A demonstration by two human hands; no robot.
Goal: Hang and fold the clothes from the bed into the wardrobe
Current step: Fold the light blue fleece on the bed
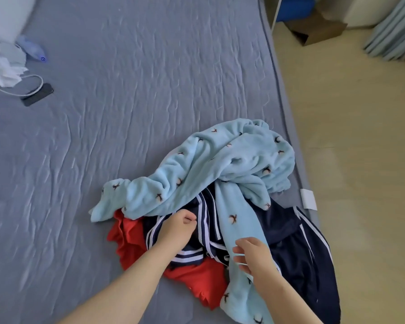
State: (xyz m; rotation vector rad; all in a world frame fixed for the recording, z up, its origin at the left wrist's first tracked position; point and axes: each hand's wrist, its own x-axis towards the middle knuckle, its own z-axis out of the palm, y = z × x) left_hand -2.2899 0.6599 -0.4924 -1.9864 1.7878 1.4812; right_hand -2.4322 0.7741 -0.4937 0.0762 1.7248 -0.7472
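Note:
A heap of clothes lies on the grey-blue bed near its right edge. On top is a fluffy light blue garment with small dark prints; one long part of it runs down toward me. Under it lie a navy garment with white stripes and a red garment. My left hand sits on the navy striped cloth with its fingers curled, pinching the fabric. My right hand touches the long light blue strip with loosely spread fingers.
A black phone with a white cable and crumpled white cloth lie at the bed's far left. Right of the bed is light wooden floor, with a cardboard box and pale curtains at the back.

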